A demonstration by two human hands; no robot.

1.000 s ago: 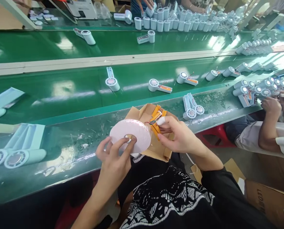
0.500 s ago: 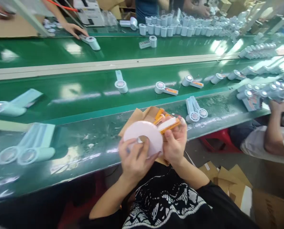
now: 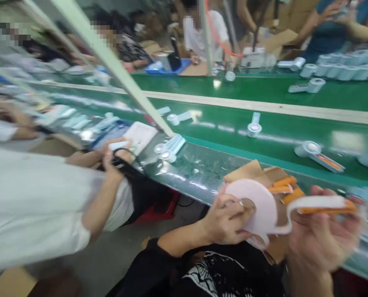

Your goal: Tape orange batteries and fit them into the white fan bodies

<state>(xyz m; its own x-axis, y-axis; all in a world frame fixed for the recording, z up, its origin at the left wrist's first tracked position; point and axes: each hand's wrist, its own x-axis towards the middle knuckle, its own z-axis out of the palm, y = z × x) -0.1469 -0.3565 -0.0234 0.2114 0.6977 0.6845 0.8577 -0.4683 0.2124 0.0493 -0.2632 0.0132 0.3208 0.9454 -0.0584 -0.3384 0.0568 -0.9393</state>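
Note:
My left hand (image 3: 225, 222) grips a pale pink roll of tape (image 3: 258, 204), fingers at its core. A strip of tape runs from the roll to an orange battery (image 3: 326, 206) that my right hand (image 3: 322, 239) holds up, blurred by motion. Behind them an open brown cardboard box (image 3: 248, 171) with more orange batteries (image 3: 284, 185) sits at the edge of the green bench.
Green conveyor belt (image 3: 264, 136) carries white hand-fan parts (image 3: 253, 128) and one with an orange battery (image 3: 318, 153). A person in white (image 3: 48, 198) works at my left. A slanted frame bar (image 3: 116, 68) crosses the bench. Other people sit across.
The view has swung left, showing the person at my left. My right hand has pulled the battery rightward away from the roll, drawing out a strip of tape.

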